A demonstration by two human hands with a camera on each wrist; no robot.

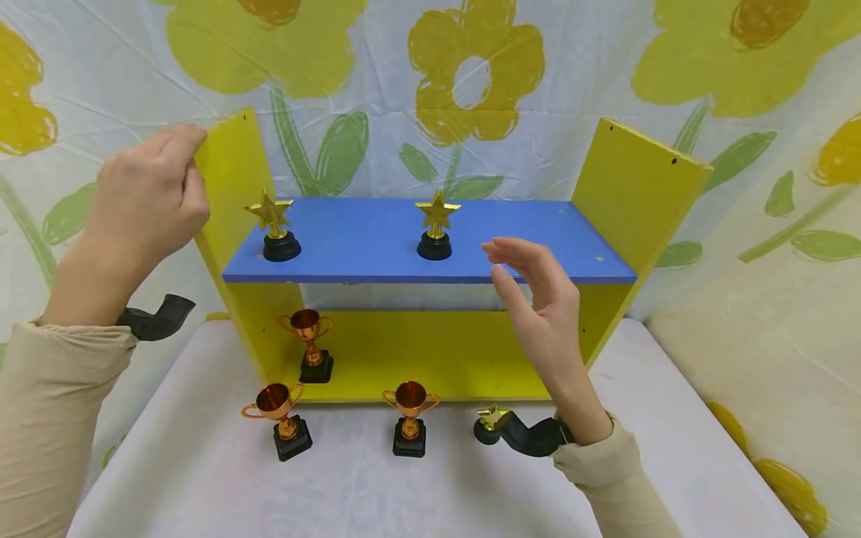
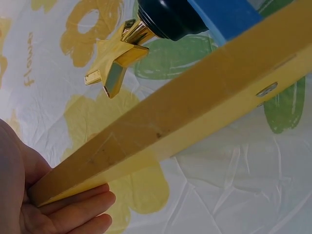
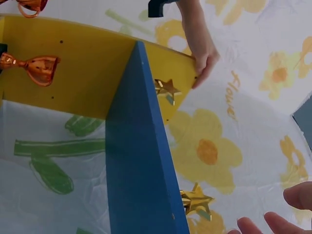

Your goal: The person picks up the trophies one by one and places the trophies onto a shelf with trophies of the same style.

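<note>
My left hand grips the top corner of the left yellow side panel, thumb on one face and fingers on the other. Holding nothing, my right hand hovers before the right part of the blue shelf, fingers loosely bent and thumb apart. Closest to it on that shelf stands a gold star trophy with a round black base. Another star trophy is at the shelf's left end, beside the gripped panel. A third star trophy sits on the table, partly covered by the right wrist's black camera mount.
One copper cup trophy stands on the yellow bottom board. Two more, a left cup trophy and a middle cup trophy, are on the white table in front. The right side panel rises above the blue shelf.
</note>
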